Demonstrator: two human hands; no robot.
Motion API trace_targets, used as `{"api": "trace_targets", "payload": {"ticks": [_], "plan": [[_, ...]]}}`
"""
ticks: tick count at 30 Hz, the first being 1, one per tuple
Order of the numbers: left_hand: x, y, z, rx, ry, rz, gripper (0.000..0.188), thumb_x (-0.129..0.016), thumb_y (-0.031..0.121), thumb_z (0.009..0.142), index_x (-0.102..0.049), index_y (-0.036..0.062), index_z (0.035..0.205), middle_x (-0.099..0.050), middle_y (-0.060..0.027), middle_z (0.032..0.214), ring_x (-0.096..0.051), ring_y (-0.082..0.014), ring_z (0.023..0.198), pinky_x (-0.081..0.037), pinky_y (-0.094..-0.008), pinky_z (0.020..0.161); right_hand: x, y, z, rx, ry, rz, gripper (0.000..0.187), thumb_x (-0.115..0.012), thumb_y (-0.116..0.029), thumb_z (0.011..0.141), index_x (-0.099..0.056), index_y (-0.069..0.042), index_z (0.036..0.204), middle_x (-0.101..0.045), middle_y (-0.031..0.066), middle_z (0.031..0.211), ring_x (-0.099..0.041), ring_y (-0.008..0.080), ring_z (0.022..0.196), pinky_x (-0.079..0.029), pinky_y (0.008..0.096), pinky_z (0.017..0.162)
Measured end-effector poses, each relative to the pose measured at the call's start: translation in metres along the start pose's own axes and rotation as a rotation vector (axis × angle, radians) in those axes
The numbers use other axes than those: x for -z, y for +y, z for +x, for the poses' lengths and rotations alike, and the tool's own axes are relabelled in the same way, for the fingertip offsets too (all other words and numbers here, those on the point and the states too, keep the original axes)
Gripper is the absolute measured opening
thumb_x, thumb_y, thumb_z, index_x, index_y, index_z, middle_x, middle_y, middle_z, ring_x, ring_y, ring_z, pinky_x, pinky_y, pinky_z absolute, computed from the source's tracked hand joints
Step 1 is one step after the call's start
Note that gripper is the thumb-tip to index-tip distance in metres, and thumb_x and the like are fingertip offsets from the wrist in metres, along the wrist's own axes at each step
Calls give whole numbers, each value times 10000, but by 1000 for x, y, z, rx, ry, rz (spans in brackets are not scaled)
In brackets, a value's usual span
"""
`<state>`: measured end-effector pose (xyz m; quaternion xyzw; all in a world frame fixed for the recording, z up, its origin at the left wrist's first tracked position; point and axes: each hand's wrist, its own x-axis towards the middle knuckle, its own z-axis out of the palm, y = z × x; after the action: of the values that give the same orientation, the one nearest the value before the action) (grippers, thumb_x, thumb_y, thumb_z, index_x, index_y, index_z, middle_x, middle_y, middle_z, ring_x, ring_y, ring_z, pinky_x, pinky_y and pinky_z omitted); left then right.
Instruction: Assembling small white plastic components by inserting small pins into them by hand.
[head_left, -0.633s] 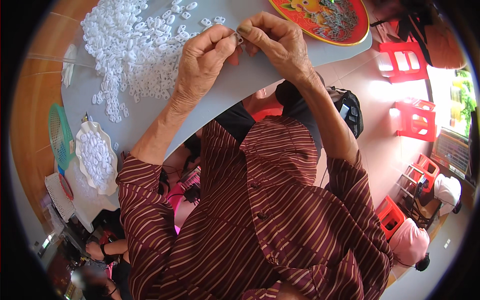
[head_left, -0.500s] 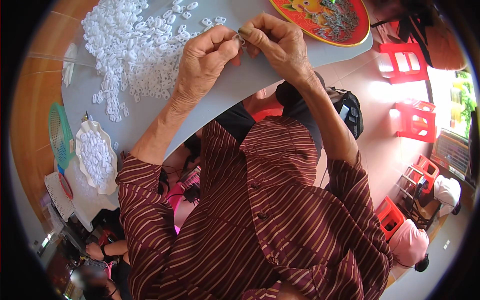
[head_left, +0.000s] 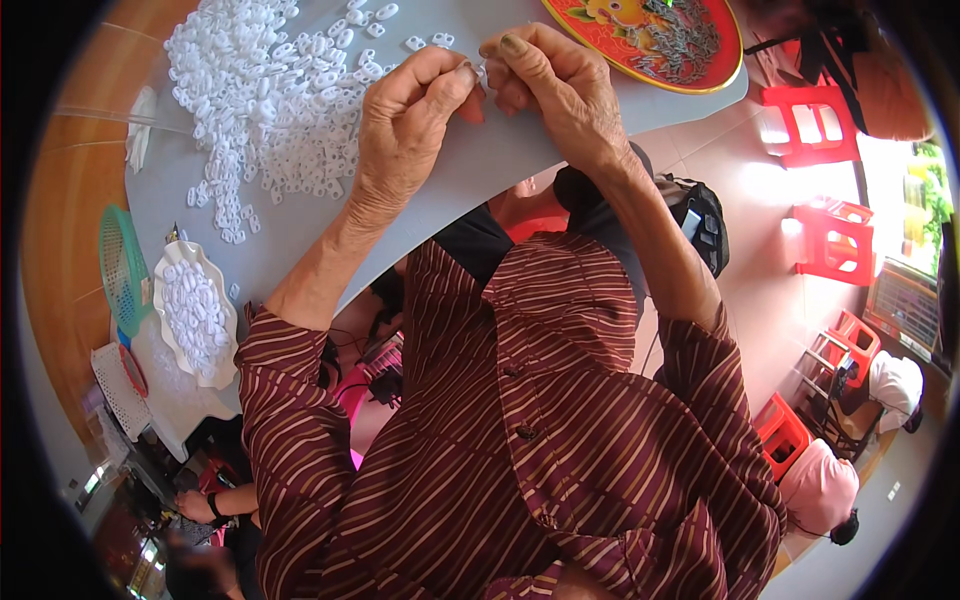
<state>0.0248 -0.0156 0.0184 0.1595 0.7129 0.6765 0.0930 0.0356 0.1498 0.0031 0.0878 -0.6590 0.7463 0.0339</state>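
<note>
Over the grey table [head_left: 480,150], my left hand [head_left: 408,125] pinches a small white plastic piece [head_left: 481,74] between thumb and forefinger. Close beside it, my right hand [head_left: 562,92] is closed, thumb against bent fingers. Whatever the right fingertips hold is too small to make out. A large heap of similar white plastic pieces [head_left: 250,95] spreads left of my left hand, with a few loose ones near its knuckles. Beyond my right hand lies a red patterned tray [head_left: 592,48] bearing many small metal parts [head_left: 680,45].
At the left, a scalloped white dish [head_left: 230,345] holds more white pieces, beside a green mesh basket [head_left: 122,270]. Red stools [head_left: 835,240] stand on the floor to the right. Another person's arm [head_left: 235,498] shows at lower left; other people sit at lower right.
My fingertips have drawn slightly apart, so the white piece shows more between them. My right fingers have shifted a little. The other person's arm at lower left has moved slightly.
</note>
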Motion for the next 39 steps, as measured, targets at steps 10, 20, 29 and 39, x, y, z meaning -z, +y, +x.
{"api": "trace_targets", "payload": {"ticks": [10,20,29,39], "plan": [[0,-12,1,-71,-20,0,162,-534,154,895,-602,14,848,-581,4,663,-515,-52,621,-425,-210,576,-5,6,-3,84,43,-92,210,-632,-200,889,-648,9,894,-600,7,669,-514,47,572,-434,202,521],[-1,-12,2,-216,11,129,157,-556,161,911,-612,16,888,-591,0,680,-518,-55,614,-422,-206,568,-9,4,-5,-1,120,-82,295,-600,-270,911,-649,8,826,-587,8,639,-503,52,546,-420,211,497],[1,-7,2,-72,26,17,160,-532,147,929,-617,16,893,-619,-15,686,-546,-63,639,-440,-214,582,-13,0,-5,9,107,26,280,-567,-251,930,-638,17,892,-591,13,692,-512,62,609,-431,202,567],[31,-3,33,-473,149,548,76,-543,84,877,-584,22,893,-595,-96,710,-568,-213,606,-428,-290,548,-11,4,-5,16,134,23,141,-617,-122,885,-599,18,890,-642,35,742,-561,69,648,-458,197,602]]}}
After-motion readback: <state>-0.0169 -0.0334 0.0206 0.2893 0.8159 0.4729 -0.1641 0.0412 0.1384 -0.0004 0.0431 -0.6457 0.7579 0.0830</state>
